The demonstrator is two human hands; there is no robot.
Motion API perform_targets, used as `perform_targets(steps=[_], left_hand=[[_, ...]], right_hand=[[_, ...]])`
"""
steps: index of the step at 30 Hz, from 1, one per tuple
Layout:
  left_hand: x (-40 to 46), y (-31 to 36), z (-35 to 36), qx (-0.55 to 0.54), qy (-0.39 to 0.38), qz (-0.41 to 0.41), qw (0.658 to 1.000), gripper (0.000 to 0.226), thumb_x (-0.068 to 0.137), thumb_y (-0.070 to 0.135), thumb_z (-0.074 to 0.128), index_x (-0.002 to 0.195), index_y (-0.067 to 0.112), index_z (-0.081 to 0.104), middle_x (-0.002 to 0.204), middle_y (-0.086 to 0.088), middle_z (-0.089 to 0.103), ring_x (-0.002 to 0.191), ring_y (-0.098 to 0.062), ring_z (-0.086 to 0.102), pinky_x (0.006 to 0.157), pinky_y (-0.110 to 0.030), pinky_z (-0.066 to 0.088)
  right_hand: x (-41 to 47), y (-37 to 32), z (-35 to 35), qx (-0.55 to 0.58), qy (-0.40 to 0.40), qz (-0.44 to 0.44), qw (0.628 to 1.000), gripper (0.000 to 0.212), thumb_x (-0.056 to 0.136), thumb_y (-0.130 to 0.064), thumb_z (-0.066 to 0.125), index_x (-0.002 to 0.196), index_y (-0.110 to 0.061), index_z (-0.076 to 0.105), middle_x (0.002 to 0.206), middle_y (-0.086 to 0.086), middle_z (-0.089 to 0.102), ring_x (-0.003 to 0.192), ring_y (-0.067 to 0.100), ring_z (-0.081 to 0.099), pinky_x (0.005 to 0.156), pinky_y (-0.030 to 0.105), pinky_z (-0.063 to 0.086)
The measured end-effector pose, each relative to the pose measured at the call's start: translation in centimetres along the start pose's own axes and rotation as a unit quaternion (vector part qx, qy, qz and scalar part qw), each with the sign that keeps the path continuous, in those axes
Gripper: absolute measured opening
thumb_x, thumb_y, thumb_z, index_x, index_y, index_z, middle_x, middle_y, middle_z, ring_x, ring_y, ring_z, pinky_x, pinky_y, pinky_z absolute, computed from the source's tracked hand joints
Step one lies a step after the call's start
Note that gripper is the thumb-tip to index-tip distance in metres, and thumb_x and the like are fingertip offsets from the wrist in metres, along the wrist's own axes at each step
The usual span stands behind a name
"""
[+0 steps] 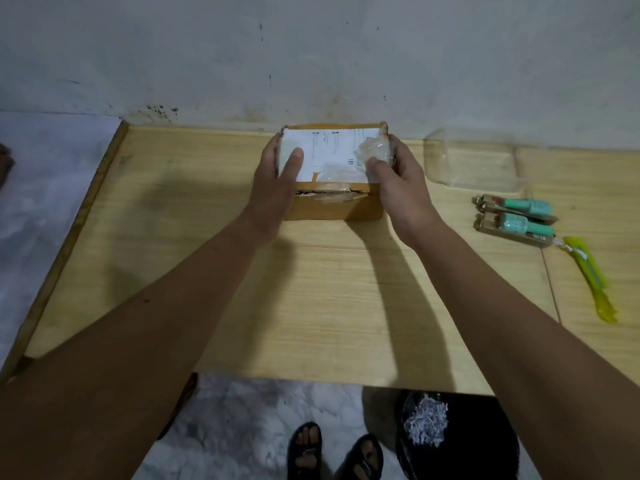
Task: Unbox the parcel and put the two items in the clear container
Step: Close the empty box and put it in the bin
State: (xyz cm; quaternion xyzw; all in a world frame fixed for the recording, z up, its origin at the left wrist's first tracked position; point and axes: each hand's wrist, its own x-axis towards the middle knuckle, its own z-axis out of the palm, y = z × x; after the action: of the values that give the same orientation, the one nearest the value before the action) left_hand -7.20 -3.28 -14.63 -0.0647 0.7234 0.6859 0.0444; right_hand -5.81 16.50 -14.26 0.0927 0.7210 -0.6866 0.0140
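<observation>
Left hand (277, 178): fingers wrapped round the brown cardboard parcel's (334, 202) left end, thumb on its white label.
Right hand (398, 181): fingers clasping the opposite end, thumb pressing crumpled clear tape (372, 150).

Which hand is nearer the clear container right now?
The right hand. It grips the right end of the box, with the clear container just beyond it to the right. The left hand holds the box's far, left end.

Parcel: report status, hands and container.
Left hand and right hand grip the cardboard parcel by its ends. Two teal items lie beside the clear container, not inside. Nothing blocking.
</observation>
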Motion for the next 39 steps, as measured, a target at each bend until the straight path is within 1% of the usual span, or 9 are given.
perform_targets(steps=[4,7,11,16,19,22,33,36,39], left_hand=[[-1.9,1.8,2.7,0.014,0.013,0.007,1.000,0.049,0.107,0.027,0.056,0.154,0.020,0.045,0.134,0.003,0.067,0.117,-0.011,0.070,0.099,-0.033,0.060],[-4.4,3.3,6.2,-0.007,-0.029,0.001,1.000,0.050,0.107,0.029,0.058,0.154,0.022,0.045,0.139,0.001,0.066,0.121,-0.016,0.069,0.106,-0.043,0.057],[-8.5,5.6,11.4,-0.010,-0.084,0.007,0.996,0.052,0.107,0.028,0.059,0.156,0.025,0.042,0.146,0.007,0.060,0.130,-0.008,0.061,0.115,-0.037,0.049],[-16.9,5.3,18.4,0.009,-0.192,0.008,0.981,0.062,0.104,0.033,0.059,0.160,0.030,0.032,0.161,0.007,0.046,0.147,-0.012,0.045,0.124,-0.044,0.037],[-22.5,3.6,22.4,0.008,-0.256,-0.013,0.967,0.066,0.107,0.025,0.058,0.164,0.026,0.025,0.167,0.006,0.037,0.152,-0.010,0.037,0.126,-0.035,0.032],[-27.2,1.8,25.8,0.005,-0.292,-0.023,0.956,0.065,0.105,0.023,0.061,0.162,0.023,0.029,0.165,0.004,0.040,0.151,-0.011,0.039,0.126,-0.041,0.033],[-37.0,-7.2,28.4,0.099,-0.349,-0.156,0.919,0.068,0.102,0.032,0.064,0.159,0.029,0.026,0.149,0.006,0.052,0.132,-0.017,0.058,0.117,-0.047,0.046],[-37.2,-8.7,27.9,0.126,-0.356,-0.171,0.910,0.060,0.104,0.031,0.062,0.154,0.029,0.030,0.145,0.006,0.055,0.130,-0.018,0.060,0.116,-0.048,0.046],[-36.9,-9.7,27.2,0.171,-0.382,-0.162,0.894,0.070,0.100,0.049,0.061,0.157,0.035,0.024,0.154,0.009,0.049,0.140,-0.019,0.052,0.121,-0.050,0.039]], right_hand=[[-2.8,-1.5,-2.7,-0.001,0.036,-0.010,0.999,0.045,0.105,-0.029,0.055,0.149,-0.019,0.050,0.136,-0.003,0.067,0.123,0.013,0.066,0.111,0.039,0.051],[-5.9,-2.9,-6.1,0.000,0.078,-0.011,0.997,0.049,0.105,-0.031,0.054,0.152,-0.018,0.047,0.140,-0.001,0.065,0.125,0.014,0.065,0.111,0.043,0.052],[-11.3,-4.1,-11.7,0.003,0.160,-0.004,0.987,0.063,0.096,-0.040,0.059,0.155,-0.022,0.044,0.146,-0.002,0.061,0.132,0.015,0.061,0.115,0.045,0.047],[-20.9,-3.4,-19.3,-0.007,0.255,0.008,0.967,0.053,0.103,-0.029,0.056,0.154,-0.021,0.046,0.142,0.000,0.064,0.128,0.017,0.064,0.112,0.048,0.050],[-27.1,-1.6,-23.5,-0.027,0.308,0.038,0.950,0.048,0.106,-0.025,0.053,0.153,-0.022,0.047,0.140,-0.001,0.064,0.124,0.015,0.065,0.107,0.046,0.054],[-33.0,0.5,-26.2,-0.014,0.361,0.065,0.930,0.048,0.107,-0.025,0.055,0.154,-0.021,0.046,0.142,0.000,0.063,0.124,0.014,0.065,0.108,0.042,0.054],[-45.4,10.2,-27.0,0.003,0.440,0.169,0.882,0.062,0.094,-0.047,0.064,0.151,-0.028,0.048,0.146,-0.003,0.050,0.127,0.014,0.060,0.106,0.047,0.054],[-45.8,11.9,-26.3,0.029,0.449,0.198,0.871,0.063,0.094,-0.041,0.064,0.153,-0.027,0.045,0.148,-0.002,0.053,0.130,0.017,0.059,0.107,0.047,0.054],[-45.6,13.2,-25.9,0.037,0.453,0.219,0.863,0.059,0.099,-0.033,0.063,0.154,-0.023,0.045,0.153,0.000,0.051,0.135,0.017,0.055,0.113,0.046,0.049]])
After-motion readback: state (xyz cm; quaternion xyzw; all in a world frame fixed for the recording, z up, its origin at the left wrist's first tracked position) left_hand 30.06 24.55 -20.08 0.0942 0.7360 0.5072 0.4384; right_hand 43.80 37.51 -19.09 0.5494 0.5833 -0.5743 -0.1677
